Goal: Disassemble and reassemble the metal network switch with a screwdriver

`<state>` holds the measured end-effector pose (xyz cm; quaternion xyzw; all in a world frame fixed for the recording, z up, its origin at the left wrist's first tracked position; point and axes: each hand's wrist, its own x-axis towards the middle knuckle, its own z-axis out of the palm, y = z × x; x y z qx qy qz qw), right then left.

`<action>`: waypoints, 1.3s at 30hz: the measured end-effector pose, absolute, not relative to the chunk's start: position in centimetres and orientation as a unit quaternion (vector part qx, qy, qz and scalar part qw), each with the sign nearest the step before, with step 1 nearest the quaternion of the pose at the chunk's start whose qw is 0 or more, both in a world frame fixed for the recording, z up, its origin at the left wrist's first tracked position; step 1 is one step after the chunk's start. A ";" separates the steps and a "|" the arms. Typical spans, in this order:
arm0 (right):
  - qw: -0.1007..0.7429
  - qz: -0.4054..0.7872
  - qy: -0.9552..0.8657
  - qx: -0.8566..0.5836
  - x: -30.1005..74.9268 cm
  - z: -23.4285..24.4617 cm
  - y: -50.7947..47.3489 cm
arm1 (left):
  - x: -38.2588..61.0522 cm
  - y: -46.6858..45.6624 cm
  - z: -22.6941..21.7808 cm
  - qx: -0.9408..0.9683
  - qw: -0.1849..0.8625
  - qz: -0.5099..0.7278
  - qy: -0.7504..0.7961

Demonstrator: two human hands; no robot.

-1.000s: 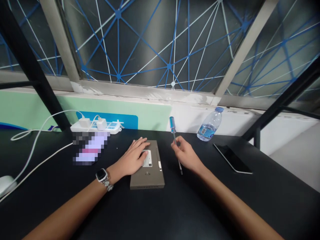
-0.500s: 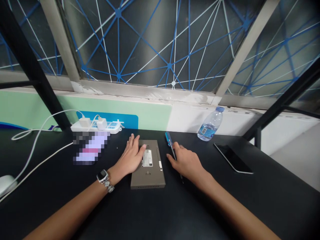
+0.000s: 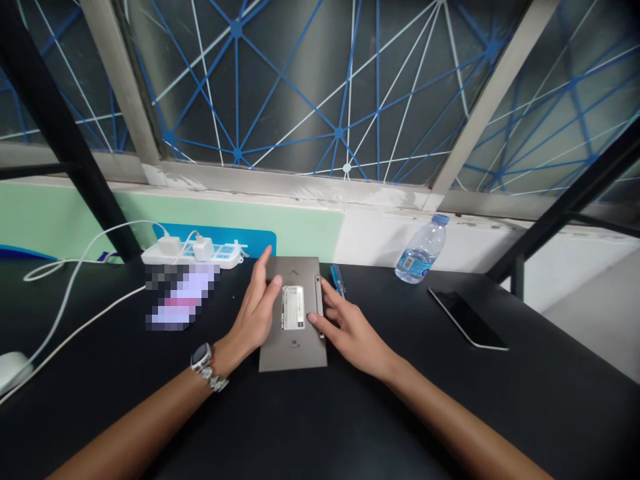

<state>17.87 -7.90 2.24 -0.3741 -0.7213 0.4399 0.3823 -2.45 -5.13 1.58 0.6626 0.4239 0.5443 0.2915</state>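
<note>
A flat grey-brown rectangular device [image 3: 277, 357] with a white printed label on its upper face is between my two hands, its far end tipped up from the black desk. My left hand [image 3: 253, 317] grips its left edge, thumb on the upper face and forefinger stretched along the side. From the right, my right hand [image 3: 353, 333] holds the other long edge, with its thumb on top and the fingers at the side. Just beyond that hand lies a screwdriver with a blue see-through handle [image 3: 337, 279]. Its shaft is hidden by the hand.
A water bottle [image 3: 421, 253] leans at the back right, near a dark-screened phone [image 3: 465, 319]. On the left are a blurred-out phone [image 3: 185, 300], a white power strip [image 3: 225, 255] with chargers and cables, and a white rounded object [image 3: 13, 370]. A window wall borders the desk's back.
My right hand has let go of the screwdriver and moved left onto the device. The device's far end has risen, and its near vented side is hidden. My left hand has shifted to its edge.
</note>
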 end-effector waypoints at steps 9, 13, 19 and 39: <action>0.498 0.295 -0.727 -0.369 18.7 3.0 -8.0 | -3.3 -4.6 4.1 0.556 0.334 0.662 0.376; 0.466 0.106 -0.836 -0.270 20.1 2.5 -7.1 | -4.2 -4.2 3.5 0.538 0.506 0.497 0.455; 0.386 0.073 -0.871 -0.295 20.1 1.6 -6.8 | -3.6 -5.1 3.7 0.494 0.687 0.349 0.402; 0.416 0.500 -0.585 -0.485 19.9 3.1 -6.0 | -3.1 -4.0 1.0 0.533 0.540 0.442 0.478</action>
